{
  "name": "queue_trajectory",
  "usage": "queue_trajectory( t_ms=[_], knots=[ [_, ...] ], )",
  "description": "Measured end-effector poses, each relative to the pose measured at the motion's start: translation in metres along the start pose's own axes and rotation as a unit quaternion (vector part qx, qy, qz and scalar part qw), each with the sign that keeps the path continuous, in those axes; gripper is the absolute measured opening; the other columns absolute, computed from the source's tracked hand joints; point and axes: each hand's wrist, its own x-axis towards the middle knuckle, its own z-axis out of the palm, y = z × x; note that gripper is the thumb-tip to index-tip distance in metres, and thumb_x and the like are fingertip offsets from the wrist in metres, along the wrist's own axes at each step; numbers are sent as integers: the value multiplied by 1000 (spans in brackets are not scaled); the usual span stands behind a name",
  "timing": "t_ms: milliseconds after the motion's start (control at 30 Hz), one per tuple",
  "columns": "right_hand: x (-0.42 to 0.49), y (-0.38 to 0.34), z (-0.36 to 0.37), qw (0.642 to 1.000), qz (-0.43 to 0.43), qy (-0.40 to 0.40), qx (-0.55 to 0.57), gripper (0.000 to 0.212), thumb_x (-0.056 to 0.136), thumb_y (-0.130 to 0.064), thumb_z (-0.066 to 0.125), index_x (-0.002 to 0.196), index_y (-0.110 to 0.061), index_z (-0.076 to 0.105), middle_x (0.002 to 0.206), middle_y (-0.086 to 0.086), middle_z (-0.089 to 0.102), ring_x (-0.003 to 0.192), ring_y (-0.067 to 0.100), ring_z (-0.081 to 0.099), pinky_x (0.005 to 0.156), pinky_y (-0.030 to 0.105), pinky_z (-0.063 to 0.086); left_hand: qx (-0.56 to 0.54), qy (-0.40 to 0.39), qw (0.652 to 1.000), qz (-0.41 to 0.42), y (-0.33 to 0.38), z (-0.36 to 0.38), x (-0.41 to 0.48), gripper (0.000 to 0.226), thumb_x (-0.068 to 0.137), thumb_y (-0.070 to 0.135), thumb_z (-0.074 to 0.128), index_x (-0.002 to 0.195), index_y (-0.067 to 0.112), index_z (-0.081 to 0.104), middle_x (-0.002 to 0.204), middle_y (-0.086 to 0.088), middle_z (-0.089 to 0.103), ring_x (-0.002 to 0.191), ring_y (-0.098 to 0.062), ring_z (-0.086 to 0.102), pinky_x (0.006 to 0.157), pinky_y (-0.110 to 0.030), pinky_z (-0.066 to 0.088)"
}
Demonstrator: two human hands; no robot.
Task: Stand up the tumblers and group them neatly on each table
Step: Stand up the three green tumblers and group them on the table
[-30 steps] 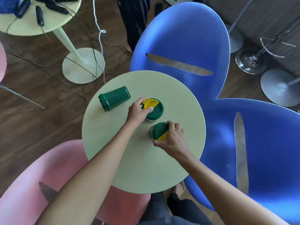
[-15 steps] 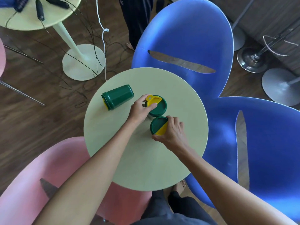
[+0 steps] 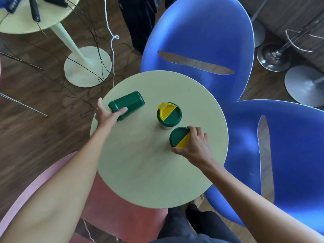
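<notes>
Three dark green tumblers with green-and-yellow lids are on the round pale green table (image 3: 149,172). One tumbler (image 3: 130,104) lies on its side at the table's left edge, lid end toward my left hand (image 3: 107,114), whose spread fingers rest on it. A second tumbler (image 3: 169,115) stands upright in the middle, untouched. Just to its right stands the third tumbler (image 3: 178,136), upright, with my right hand (image 3: 196,144) closed around its lid and side.
Two blue shell chairs (image 3: 201,32) (image 3: 289,155) crowd the table's far and right sides. A pink chair (image 3: 122,216) sits under its near left. Another pale table (image 3: 35,16) with black cables stands far left; a person's dark trouser legs (image 3: 138,20) are behind.
My left hand has let go of the middle tumbler and moved left onto the lying one. The right hand stays on its upright tumbler.
</notes>
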Motion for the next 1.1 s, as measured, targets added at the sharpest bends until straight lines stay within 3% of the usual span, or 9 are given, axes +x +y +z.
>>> queue_trajectory(
  t_ms=[167,300,367,467,600,733,867,1000,1100],
  knots=[
    [-1,0,1,1000,-1,-7,11,100,63,-54,79,143,-17,32,135,3,39,119,28,38,96,34,41,-12,-61,998,-11,-11,5,6,109,68,15,88,152,21,19,157,-10,28,141,-24,34,113,-34,32],
    [-1,2,3,1000,2,-11,20,100,63,-53,79,143,-18,31,136,2,38,119,28,38,94,36,43,-87,-73,993,-21,-10,6,-2,93,69,-4,81,142,18,27,142,-11,41,122,-21,49,80,-18,46],
    [-1,2,3,1000,3,-13,26,100,63,-53,80,143,-19,31,135,2,38,118,28,37,94,37,43,-91,-84,992,-19,-13,5,-13,84,68,-4,82,129,21,30,134,-13,42,114,-23,51,72,-20,47],
    [-1,3,4,999,4,-17,33,100,62,-52,80,143,-19,30,135,2,38,118,28,37,97,36,41,-99,-43,994,8,-18,1,-33,86,58,7,85,122,29,33,132,-12,39,119,-26,48,93,-37,51],
    [-1,4,6,999,8,-15,43,100,62,-51,80,143,-20,30,136,3,38,117,29,37,98,37,41,-11,-18,993,120,-13,-5,-68,87,59,-1,83,132,18,40,125,-6,32,116,-21,38,98,-22,35],
    [-2,4,5,999,5,-10,52,97,63,-48,81,142,-19,32,136,4,38,120,29,36,97,36,39,128,-63,961,238,-5,-8,-92,88,58,-2,76,136,25,46,133,-7,36,126,-28,37,109,-33,35],
    [-3,4,4,999,1,-9,53,97,64,-48,82,142,-18,33,136,5,38,120,29,35,98,36,38,252,-117,914,295,1,-1,-105,88,64,0,72,141,34,46,144,-4,32,125,-34,33,103,-45,44],
    [-2,6,5,999,4,-9,52,99,63,-49,82,143,-20,32,137,4,38,120,29,35,99,37,38,265,-162,907,285,0,1,-107,90,69,17,81,147,36,39,151,-4,24,134,-32,25,114,-44,32],
    [-2,7,8,999,0,2,53,100,62,-50,82,144,-20,31,137,4,39,119,29,37,99,37,39,149,-166,946,236,-1,2,-107,87,75,39,76,150,28,33,153,-4,26,141,-22,21,116,-34,22]
  ],
)
